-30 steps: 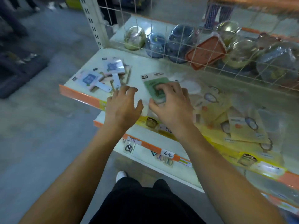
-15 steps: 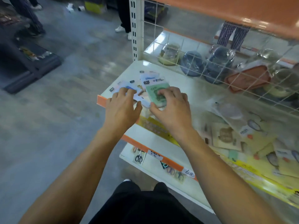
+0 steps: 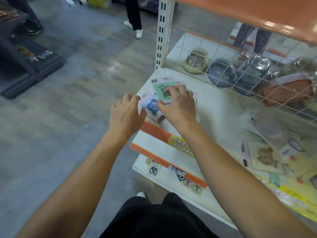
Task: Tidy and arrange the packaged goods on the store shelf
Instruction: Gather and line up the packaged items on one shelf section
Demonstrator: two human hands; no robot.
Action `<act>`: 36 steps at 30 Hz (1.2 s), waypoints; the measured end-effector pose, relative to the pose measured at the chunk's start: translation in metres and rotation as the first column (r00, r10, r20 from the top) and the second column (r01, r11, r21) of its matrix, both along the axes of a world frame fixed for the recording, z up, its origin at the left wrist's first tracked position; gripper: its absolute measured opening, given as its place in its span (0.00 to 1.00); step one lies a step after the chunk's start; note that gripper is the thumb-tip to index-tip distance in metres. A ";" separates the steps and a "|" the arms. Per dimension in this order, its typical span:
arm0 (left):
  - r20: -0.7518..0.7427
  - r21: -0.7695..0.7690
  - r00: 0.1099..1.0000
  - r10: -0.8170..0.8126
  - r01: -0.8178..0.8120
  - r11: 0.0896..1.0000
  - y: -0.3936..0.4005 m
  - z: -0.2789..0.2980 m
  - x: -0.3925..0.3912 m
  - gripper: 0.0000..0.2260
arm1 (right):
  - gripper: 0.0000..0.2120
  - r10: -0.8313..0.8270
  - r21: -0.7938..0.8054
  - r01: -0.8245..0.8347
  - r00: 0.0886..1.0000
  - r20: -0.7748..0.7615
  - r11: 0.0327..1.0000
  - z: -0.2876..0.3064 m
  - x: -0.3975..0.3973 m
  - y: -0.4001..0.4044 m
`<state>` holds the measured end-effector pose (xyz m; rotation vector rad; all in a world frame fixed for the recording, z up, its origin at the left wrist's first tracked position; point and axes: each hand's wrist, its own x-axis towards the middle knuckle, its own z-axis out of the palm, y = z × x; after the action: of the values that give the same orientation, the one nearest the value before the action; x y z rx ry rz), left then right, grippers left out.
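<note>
A small stack of flat packaged cards lies at the left front corner of the white shelf (image 3: 214,107). On top is a green pack (image 3: 160,91), with a pink-and-blue pack (image 3: 151,105) just in front of it. My right hand (image 3: 178,104) lies over the green pack, fingers curled down on it and thumb at its near edge. My left hand (image 3: 126,114) rests against the left side of the pink-and-blue pack, fingers bent at the stack's edge.
Loose yellowish packs (image 3: 264,157) lie scattered on the shelf at the right. A wire grid (image 3: 223,69) backs the shelf, with wrapped bowls (image 3: 221,73) behind it. An orange shelf (image 3: 257,12) hangs overhead. Scissors packs (image 3: 153,168) lie on the lower shelf. A person's legs (image 3: 135,16) stand in the aisle.
The green pack has slid left with my right hand onto the other packs at the shelf corner. The spread packs have been gathered into a tighter stack between both hands.
</note>
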<state>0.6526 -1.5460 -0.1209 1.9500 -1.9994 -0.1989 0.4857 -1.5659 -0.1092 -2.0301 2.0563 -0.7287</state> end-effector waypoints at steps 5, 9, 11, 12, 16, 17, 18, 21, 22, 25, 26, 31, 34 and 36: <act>0.015 0.029 0.999 0.049 -0.049 0.998 0.001 -0.001 0.000 0.17 | 0.20 0.039 0.066 -0.033 0.995 -0.092 0.997 -0.014 0.007 -0.027; 0.006 0.050 0.998 0.066 -0.067 0.997 0.005 -0.002 -0.002 0.16 | 0.22 0.087 0.113 -0.070 0.983 -0.162 0.991 -0.031 0.007 -0.028; 0.008 0.053 0.998 0.063 -0.063 0.997 0.006 -0.001 -0.004 0.16 | 0.23 0.094 0.107 -0.077 0.982 -0.166 0.991 -0.034 0.005 -0.026; 0.007 0.053 0.998 0.060 -0.060 0.997 0.006 -0.001 -0.005 0.17 | 0.23 0.094 0.110 -0.076 0.981 -0.168 0.991 -0.034 0.005 -0.026; -0.010 0.047 0.999 0.039 -0.039 0.998 0.004 -0.003 -0.007 0.18 | 0.25 0.085 0.138 -0.061 0.981 -0.177 0.989 -0.030 0.004 -0.023; -0.016 0.047 0.999 0.033 -0.032 0.998 0.002 -0.003 -0.007 0.18 | 0.26 0.080 0.135 -0.057 0.982 -0.170 0.989 -0.029 0.002 -0.022; -0.023 0.048 0.999 0.024 -0.023 0.999 0.001 -0.003 -0.008 0.18 | 0.26 0.073 0.130 -0.052 0.985 -0.159 0.990 -0.028 0.000 -0.020; -0.033 0.039 0.999 -0.021 0.022 0.999 -0.001 -0.001 -0.014 0.18 | 0.26 0.045 0.096 -0.033 0.992 -0.122 0.995 -0.021 -0.010 -0.011; -0.036 0.033 0.999 -0.041 0.042 0.999 -0.001 0.000 -0.017 0.19 | 0.24 0.033 0.076 -0.026 0.995 -0.097 0.997 -0.017 -0.014 -0.006; -0.054 -0.016 0.991 -0.122 0.121 0.993 0.000 0.007 -0.032 0.19 | 0.19 -0.027 0.049 0.024 0.997 0.073 0.999 0.000 -0.029 0.014; -0.067 -0.043 0.985 -0.159 0.156 0.987 0.001 0.010 -0.039 0.19 | 0.18 -0.055 0.044 0.050 0.990 0.130 0.998 0.006 -0.035 0.023; -0.095 -0.131 0.909 -0.406 0.393 0.910 0.015 0.026 -0.088 0.18 | 0.17 -0.181 -0.047 0.195 0.959 0.219 0.980 0.021 -0.073 0.082; -0.100 -0.128 0.840 -0.534 0.521 0.844 0.031 0.030 -0.121 0.20 | 0.18 -0.268 -0.047 0.282 0.943 0.196 0.958 0.023 -0.100 0.122; -0.094 -0.137 0.787 -0.610 0.597 0.790 0.045 0.030 -0.141 0.19 | 0.18 -0.330 -0.039 0.343 0.923 0.199 0.938 0.021 -0.117 0.149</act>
<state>0.5113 -1.5007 -0.0909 1.1329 -2.4229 -0.3622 0.3686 -1.4164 -0.0878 -1.5782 2.3178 -1.0254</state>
